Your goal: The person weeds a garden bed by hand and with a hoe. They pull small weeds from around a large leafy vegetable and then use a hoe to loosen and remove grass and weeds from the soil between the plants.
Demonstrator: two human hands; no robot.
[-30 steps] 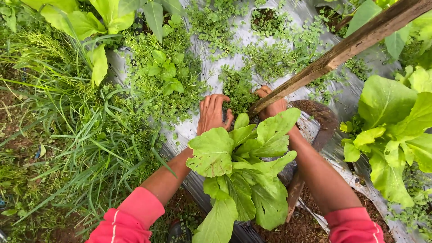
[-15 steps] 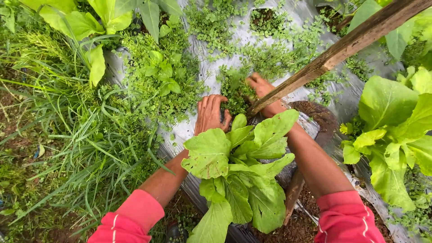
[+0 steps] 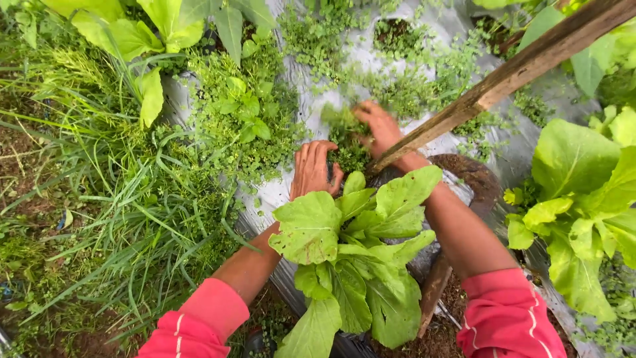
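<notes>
My left hand rests palm down on the silver plastic mulch sheet, its fingers curled into a clump of small-leaved weeds at the base of a leafy green plant. My right hand is raised a little farther out, closed on a tuft of the same small weeds, blurred by motion. Both arms wear pink-red sleeves and reach around the leafy plant, which hides part of each forearm.
A wooden pole slants from the top right down to the planting hole. Dark soil shows beside it. More leafy plants stand at right and top left. Tall grass fills the left side.
My right hand has lifted away from the plant's base, up and to the left, taking a tuft of weeds with it. My left hand has stayed in place.
</notes>
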